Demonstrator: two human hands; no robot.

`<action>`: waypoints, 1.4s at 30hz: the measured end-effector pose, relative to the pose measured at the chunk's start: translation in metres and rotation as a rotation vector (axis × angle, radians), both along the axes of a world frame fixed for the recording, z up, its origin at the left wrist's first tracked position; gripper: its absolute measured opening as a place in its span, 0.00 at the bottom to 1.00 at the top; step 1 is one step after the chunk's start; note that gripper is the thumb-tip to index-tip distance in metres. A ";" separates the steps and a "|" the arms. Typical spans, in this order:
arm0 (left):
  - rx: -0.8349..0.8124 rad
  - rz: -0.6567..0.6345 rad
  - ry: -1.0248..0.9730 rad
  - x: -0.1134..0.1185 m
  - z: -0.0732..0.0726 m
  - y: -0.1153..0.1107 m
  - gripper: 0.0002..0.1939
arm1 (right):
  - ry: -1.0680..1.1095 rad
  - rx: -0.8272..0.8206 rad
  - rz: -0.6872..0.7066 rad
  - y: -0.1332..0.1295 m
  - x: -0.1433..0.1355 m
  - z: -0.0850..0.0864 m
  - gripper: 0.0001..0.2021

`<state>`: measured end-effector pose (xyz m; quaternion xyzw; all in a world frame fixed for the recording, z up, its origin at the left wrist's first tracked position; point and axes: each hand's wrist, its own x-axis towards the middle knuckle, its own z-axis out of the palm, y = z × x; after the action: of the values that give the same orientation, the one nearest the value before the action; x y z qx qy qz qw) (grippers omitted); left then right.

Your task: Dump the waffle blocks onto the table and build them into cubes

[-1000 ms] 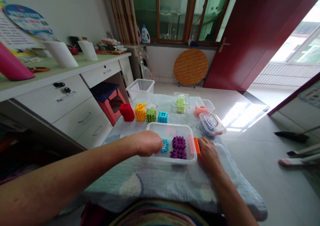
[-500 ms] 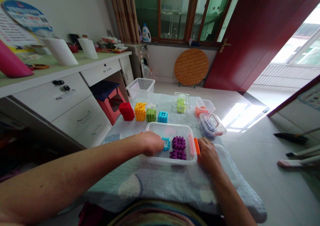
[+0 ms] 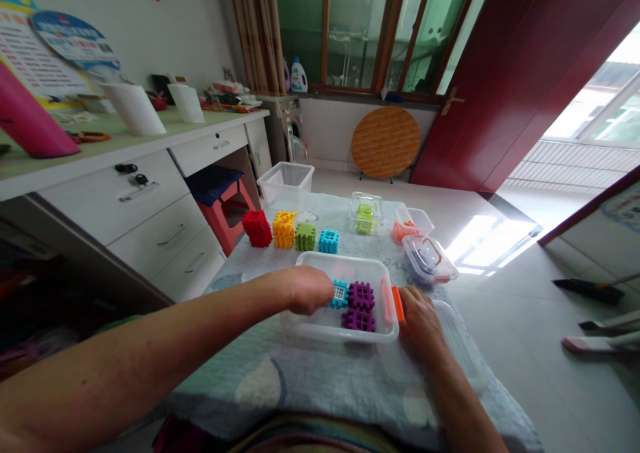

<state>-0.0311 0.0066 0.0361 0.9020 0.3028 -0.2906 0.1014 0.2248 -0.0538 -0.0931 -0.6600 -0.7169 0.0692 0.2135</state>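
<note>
My left hand (image 3: pixel 311 290) reaches into a clear plastic box (image 3: pixel 345 337), its fingers closed on a light blue building block (image 3: pixel 339 294). The block's right side is against or very close to an upper purple block (image 3: pixel 361 295); a lower purple block (image 3: pixel 359 319) lies just in front of that one. My fingertips are hidden behind the back of the hand. At the box's right end, my right hand (image 3: pixel 419 314) is curled against the orange latch (image 3: pixel 397 303), holding the box by that side.
Behind the box stand red (image 3: pixel 257 229), yellow (image 3: pixel 285 229), green (image 3: pixel 305 237) and blue (image 3: pixel 329 241) block stacks. Small clear containers (image 3: pixel 431 259) with blocks are at the back right. A larger clear bin (image 3: pixel 286 185) stands behind. A transparent lid (image 3: pixel 457 333) lies under my right forearm.
My left hand has slid the blue block slightly right, closing the gap to the upper purple block. My right hand stays at the latch. The camera view has shifted a little.
</note>
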 end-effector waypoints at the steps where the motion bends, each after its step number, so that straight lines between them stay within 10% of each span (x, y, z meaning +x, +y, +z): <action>1: 0.010 0.000 -0.065 -0.003 0.005 0.006 0.11 | 0.004 -0.001 0.003 0.000 0.000 0.000 0.09; 7: 0.244 0.192 -0.478 -0.022 0.027 0.069 0.13 | 0.017 -0.014 0.012 0.000 -0.001 0.002 0.10; 15: 0.384 0.218 -0.285 -0.003 -0.027 0.134 0.31 | 0.014 -0.012 0.011 -0.001 -0.002 0.004 0.10; 28: 0.273 0.250 -0.195 0.010 -0.060 0.154 0.36 | 0.046 -0.012 0.017 0.000 -0.001 0.001 0.09; 42: 0.322 0.241 -0.231 0.010 -0.046 0.151 0.34 | 0.025 -0.002 0.008 0.000 0.000 -0.001 0.09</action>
<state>-0.0212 0.1576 -0.0096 0.8911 0.4371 -0.1194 0.0242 0.2244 -0.0536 -0.0940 -0.6563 -0.7168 0.0790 0.2217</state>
